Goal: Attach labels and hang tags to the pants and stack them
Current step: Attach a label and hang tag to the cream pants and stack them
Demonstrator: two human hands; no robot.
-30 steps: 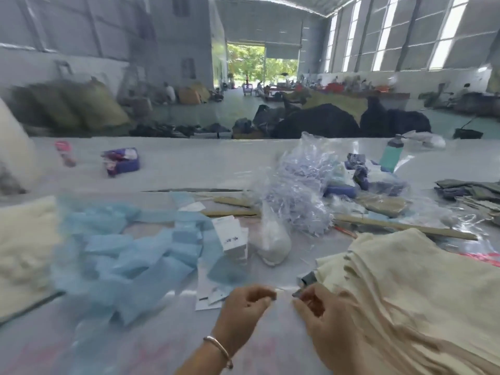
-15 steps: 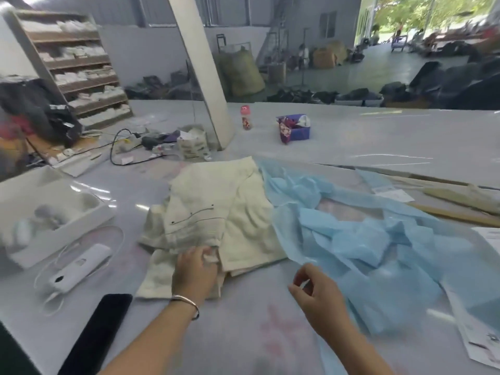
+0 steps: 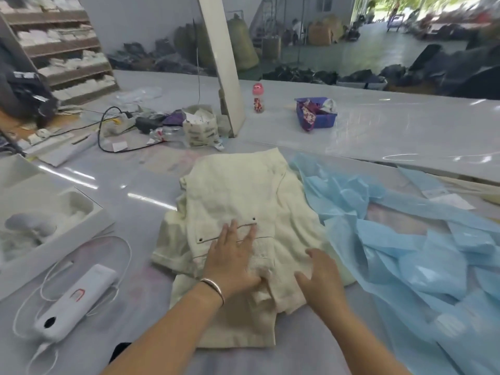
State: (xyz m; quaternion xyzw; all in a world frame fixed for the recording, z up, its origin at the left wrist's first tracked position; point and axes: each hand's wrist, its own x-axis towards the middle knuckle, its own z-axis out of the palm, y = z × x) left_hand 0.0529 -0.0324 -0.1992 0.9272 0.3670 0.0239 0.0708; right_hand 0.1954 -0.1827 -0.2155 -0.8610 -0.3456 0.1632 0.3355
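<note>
Flat hands (image 3: 276,269) on cream pants (image 3: 238,196)

Cream pants (image 3: 238,201) of coarse woven cloth, studded with small dark metal rivets, lie on a glossy, smooth grey desk (image 3: 405,125). Beside them, thin matt blue non-woven sheets (image 3: 405,255) crumple. A smooth white plastic power bank (image 3: 78,301) shines; a metal bangle (image 3: 215,286) gleams.

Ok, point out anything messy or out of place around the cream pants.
The cream pants lie rumpled and skewed under both flat hands, left hand and right hand. Crumpled blue sheets sprawl loosely beside them, touching their right edge. Nothing looks damaged.
</note>
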